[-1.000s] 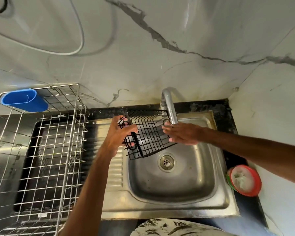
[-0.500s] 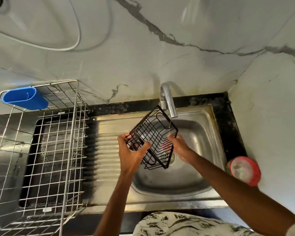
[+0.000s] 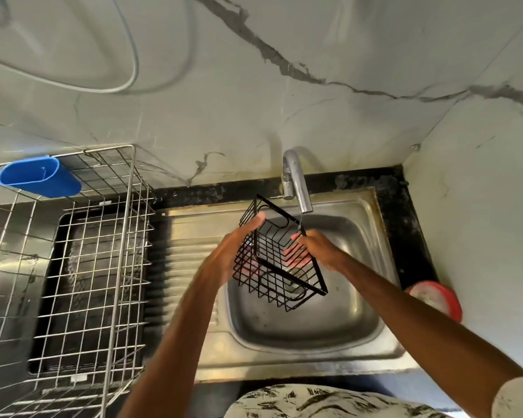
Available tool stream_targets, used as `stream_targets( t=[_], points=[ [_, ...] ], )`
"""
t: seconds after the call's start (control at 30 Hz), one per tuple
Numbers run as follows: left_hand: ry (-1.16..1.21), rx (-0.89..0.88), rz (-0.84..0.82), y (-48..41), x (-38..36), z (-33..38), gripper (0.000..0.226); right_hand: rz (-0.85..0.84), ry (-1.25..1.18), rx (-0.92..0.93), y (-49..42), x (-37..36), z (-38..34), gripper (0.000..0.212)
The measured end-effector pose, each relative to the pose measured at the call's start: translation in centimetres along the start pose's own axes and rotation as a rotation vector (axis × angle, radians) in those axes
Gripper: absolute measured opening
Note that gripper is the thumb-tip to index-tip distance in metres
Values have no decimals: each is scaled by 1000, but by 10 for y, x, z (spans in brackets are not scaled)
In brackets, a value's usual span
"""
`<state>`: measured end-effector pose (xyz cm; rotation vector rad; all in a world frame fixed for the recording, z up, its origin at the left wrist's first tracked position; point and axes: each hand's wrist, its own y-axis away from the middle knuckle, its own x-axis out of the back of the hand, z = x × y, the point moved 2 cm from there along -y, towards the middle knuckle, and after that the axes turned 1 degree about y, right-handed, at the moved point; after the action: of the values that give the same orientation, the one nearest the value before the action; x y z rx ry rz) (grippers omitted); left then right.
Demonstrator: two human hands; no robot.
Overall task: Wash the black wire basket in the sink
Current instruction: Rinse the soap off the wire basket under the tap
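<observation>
1. Marble-walled kitchen, steel sink (image 3: 284, 357).
2. Black wire basket (image 3: 290, 276) tilted above the basin, just under the tap (image 3: 296, 182).
3. Left hand (image 3: 224, 257) holds its left side; right hand (image 3: 317, 251) pinches its right rim.

Tilted black wire basket (image 3: 280, 277) over stainless steel sink (image 3: 284, 359).
Left hand (image 3: 224, 257) and right hand (image 3: 319, 251) grip its sides, centre frame.

One wide-angle camera, worn on the head, looks forward and steeply down onto the steel sink (image 3: 284, 362), with the black wire basket (image 3: 280, 267) near frame centre at arm's reach. The marble wall (image 3: 254, 101) bows across the top, probably lens distortion.
</observation>
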<state>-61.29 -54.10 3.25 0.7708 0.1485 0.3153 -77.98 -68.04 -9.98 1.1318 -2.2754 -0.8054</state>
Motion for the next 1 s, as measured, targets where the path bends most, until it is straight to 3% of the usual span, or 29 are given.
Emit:
stream_targets(
  t=[0.07, 0.17, 0.2, 0.3, 0.33, 0.43, 0.53, 0.67, 0.77, 0.83, 0.9, 1.0],
  points=[
    [-62, -18, 22, -16, 4, 0, 38, -39, 14, 31, 7, 1, -13, 34],
    [-46, 17, 24, -30, 5, -2, 22, 17, 225, 91, 4, 10, -19, 34],
    [-53, 43, 40, -32, 3, -1, 27, 81, 325, 132, 2, 14, -19, 33],
    [-43, 175, 157, -38, -7, -2, 79, 333, 538, 341, 5, 25, -27, 26],
    [-43, 166, 194, -42, -9, -2, 89, 325, 617, 415, 7, 27, -32, 28],
    [-118, 123, 234, -47, -9, 0, 88, 13, 921, 582, 6, 28, -53, 40],
    [-179, 115, 190, -47, -10, 6, 82, -190, 1220, 529, -8, 35, -54, 54],
    [-172, 81, 191, -44, -15, 21, 56, -198, 1403, 525, -11, 41, -49, 63],
    [-191, 87, 153, -55, -18, 18, 41, -197, 1513, 676, 18, 36, -36, 72],
    [-252, 105, 146, -57, -21, 14, 36, -281, 1531, 712, 31, 35, -22, 74],
    [-352, 109, 136, -54, -25, 13, 54, -342, 1551, 705, 27, 45, -17, 65],
    [-419, 83, 131, -54, -27, 9, 75, -293, 1550, 622, 8, 57, -26, 65]
  ],
)
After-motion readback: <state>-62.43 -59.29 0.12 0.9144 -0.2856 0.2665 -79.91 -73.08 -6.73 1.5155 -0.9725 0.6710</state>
